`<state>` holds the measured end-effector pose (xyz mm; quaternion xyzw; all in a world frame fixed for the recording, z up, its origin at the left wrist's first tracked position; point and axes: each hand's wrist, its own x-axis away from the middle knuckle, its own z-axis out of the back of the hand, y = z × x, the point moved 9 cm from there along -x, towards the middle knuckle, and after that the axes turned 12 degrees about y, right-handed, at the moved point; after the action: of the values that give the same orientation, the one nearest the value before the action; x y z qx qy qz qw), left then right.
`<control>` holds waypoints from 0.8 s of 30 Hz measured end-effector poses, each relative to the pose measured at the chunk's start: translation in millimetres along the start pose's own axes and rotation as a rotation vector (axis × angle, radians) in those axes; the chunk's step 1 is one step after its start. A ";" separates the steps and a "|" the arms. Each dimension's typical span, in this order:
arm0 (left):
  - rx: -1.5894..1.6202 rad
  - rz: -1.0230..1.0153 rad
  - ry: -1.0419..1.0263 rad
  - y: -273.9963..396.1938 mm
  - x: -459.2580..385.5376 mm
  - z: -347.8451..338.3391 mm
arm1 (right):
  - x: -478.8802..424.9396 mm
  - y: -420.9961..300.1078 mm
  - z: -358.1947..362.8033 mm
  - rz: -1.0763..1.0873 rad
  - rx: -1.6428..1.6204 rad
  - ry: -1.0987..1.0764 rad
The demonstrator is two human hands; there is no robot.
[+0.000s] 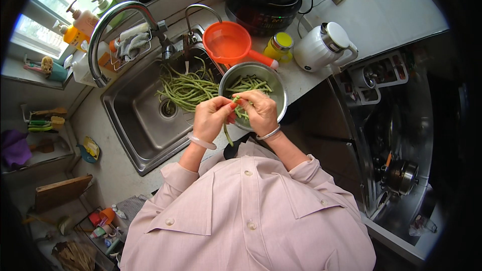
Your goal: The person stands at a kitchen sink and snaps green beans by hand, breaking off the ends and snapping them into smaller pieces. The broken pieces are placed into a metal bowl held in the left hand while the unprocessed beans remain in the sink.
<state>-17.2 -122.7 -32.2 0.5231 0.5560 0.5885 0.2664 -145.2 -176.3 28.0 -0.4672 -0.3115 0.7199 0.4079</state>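
Observation:
Over the near side of a round metal bowl (283, 99), my left hand (211, 116) and my right hand (260, 111) meet fingertip to fingertip on one long green bean (228, 135). The bean's free end hangs below my left fingers, outside the bowl. Short pieces of green bean (250, 82) lie inside the bowl, partly covered by my right hand. Left of the bowl, a heap of long whole beans (190, 88) rests on a rack at the right part of the stainless-steel sink (133, 128).
A chrome faucet (98, 37) arches over the sink's left side. Behind the bowl are a red-orange plastic strainer (228, 41), a yellow-lidded jar (280, 45), a white kettle (320, 49) and a black electric cooker (263, 3). An open drawer (414, 131) holding pots lies to the right.

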 end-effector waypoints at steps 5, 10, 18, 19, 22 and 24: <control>0.026 0.028 0.014 -1.6 -2.4 2.8 | 15.0 43.4 -15.5 -0.489 -0.344 0.082; 0.140 0.037 0.135 -6.6 -13.2 13.2 | -9.5 72.0 17.7 -0.402 -0.113 0.126; 0.180 -0.054 0.289 0.4 -19.3 12.7 | -15.6 51.6 27.7 -0.376 -0.014 -0.184; 0.187 -0.061 0.306 2.3 -19.8 11.2 | -17.2 39.2 26.2 -0.282 -0.039 -0.209; 0.204 -0.106 0.323 5.0 -21.0 7.1 | -17.3 4.2 23.6 -0.104 0.043 -0.357; 0.211 -0.135 0.346 6.7 -21.4 4.9 | -9.5 -4.4 20.8 0.046 0.211 -0.395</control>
<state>-4.3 -141.5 -33.6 0.4007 0.6857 0.5889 0.1497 -161.0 -183.9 43.3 -0.2788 -0.2973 0.8353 0.3690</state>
